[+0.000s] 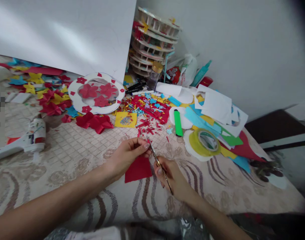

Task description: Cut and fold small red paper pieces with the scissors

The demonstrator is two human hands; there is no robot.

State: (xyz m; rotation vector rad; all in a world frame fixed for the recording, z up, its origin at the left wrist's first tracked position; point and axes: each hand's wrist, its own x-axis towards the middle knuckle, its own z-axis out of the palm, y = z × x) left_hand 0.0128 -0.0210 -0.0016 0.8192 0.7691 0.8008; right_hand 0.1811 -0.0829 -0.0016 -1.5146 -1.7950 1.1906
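In the head view my left hand [131,151] has thumb and fingers pinched together on a small piece of red paper [149,141], mostly covered by the fingertips. My right hand [171,175] grips a slim pair of metal scissors [154,154]; the blades point up and left, their tips right at the left fingertips and the red piece. Beneath my left hand, a flat red paper square [138,170] lies on the patterned tablecloth. Just beyond my hands are red paper scraps [149,126] and a yellow square [126,119] with small bits on it.
A glue gun [29,138] lies at left. Red paper flowers [94,122] sit near a white scalloped paper ring [74,102]. To the right are a green marker [178,122], a yellow tape roll [205,142] and coloured sheets. A tiered rack [155,41] and a gold-lidded jar [154,78] stand behind.
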